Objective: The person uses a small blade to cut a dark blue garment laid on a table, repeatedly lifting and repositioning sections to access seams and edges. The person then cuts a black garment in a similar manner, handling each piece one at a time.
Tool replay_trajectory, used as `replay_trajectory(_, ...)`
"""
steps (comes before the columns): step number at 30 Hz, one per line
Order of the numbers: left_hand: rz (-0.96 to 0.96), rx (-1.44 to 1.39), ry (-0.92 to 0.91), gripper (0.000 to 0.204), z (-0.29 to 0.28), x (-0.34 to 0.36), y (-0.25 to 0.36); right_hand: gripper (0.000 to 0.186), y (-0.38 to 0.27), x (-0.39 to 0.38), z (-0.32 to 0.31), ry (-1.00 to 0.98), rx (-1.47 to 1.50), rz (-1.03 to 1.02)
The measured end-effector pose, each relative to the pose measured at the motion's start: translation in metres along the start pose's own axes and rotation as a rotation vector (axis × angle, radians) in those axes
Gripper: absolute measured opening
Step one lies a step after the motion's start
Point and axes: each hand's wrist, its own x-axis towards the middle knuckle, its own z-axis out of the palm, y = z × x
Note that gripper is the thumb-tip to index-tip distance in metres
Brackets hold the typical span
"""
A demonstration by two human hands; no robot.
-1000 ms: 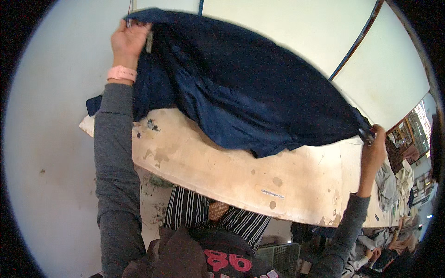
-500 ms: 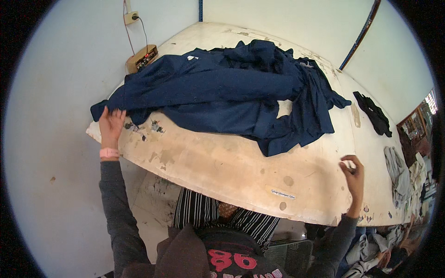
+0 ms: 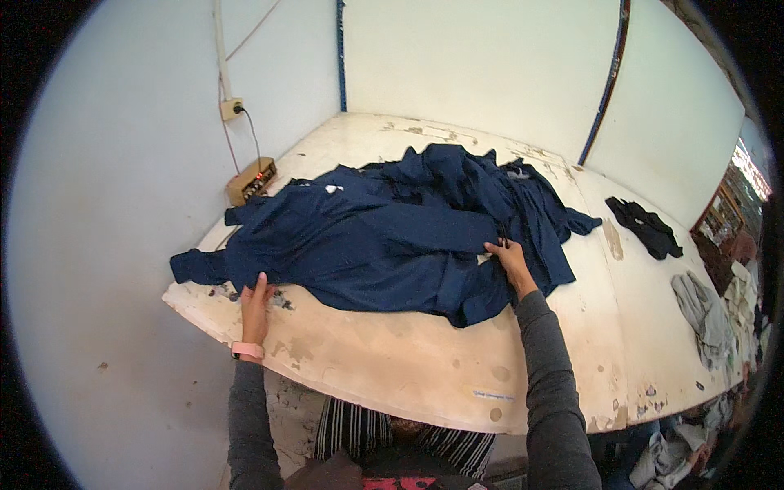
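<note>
A heap of navy-blue garments point(image 3: 367, 253), with sleeves and folds overlapping, lies across the table. At its near left edge, my left hand point(image 3: 255, 314) takes the cloth between its fingers. My right hand point(image 3: 513, 265) reaches in at the right end of a long folded navy panel and is closed there at the cloth edge. Something small and dark shows by those right fingers; its kind cannot be made out. A small white patch point(image 3: 333, 189) shows on the upper left of the cloth.
The worn pale table point(image 3: 367, 347) has a curved-looking front edge. A brown box with a red light point(image 3: 251, 181) stands by the left wall, below a socket point(image 3: 232, 109). A black cloth point(image 3: 643, 228) and a grey cloth point(image 3: 701, 318) lie at the right.
My right hand has come left from above the table's right side onto the cloth. My left hand has shifted right along the near edge. The long navy panel is repositioned; the view has tilted up.
</note>
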Motion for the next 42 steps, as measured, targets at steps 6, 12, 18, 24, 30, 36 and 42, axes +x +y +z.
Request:
replay_trajectory(6,-0.006,-0.044,0.022,0.043,0.019,0.003,0.002,0.031,0.003,0.004,-0.016,0.38,-0.06,-0.56)
replay_trajectory(12,0.186,0.443,0.191,0.047,-0.021,-0.032,0.044,0.024,-0.08,-0.115,-0.096,0.204,-0.409,-0.449)
replay_trajectory(18,0.281,0.811,0.107,0.048,-0.035,-0.078,0.058,0.024,-0.067,-0.303,-0.157,0.059,-0.576,0.073)
replay_trajectory(24,0.396,1.356,0.077,0.019,-0.037,-0.093,0.05,0.026,-0.058,-0.37,-0.102,0.121,-1.045,0.002)
replay_trajectory(30,0.475,1.271,-0.044,0.012,-0.025,-0.091,0.015,0.035,-0.104,-0.362,-0.033,0.048,-0.597,-0.33)
replay_trajectory(36,0.467,1.302,-0.057,0.017,-0.025,-0.088,0.004,0.027,-0.102,-0.357,0.046,-0.276,-0.667,-0.735)
replay_trajectory(42,0.458,1.266,-0.05,0.019,-0.022,-0.09,0.008,0.028,-0.094,-0.357,0.075,-0.332,-0.72,-0.82)
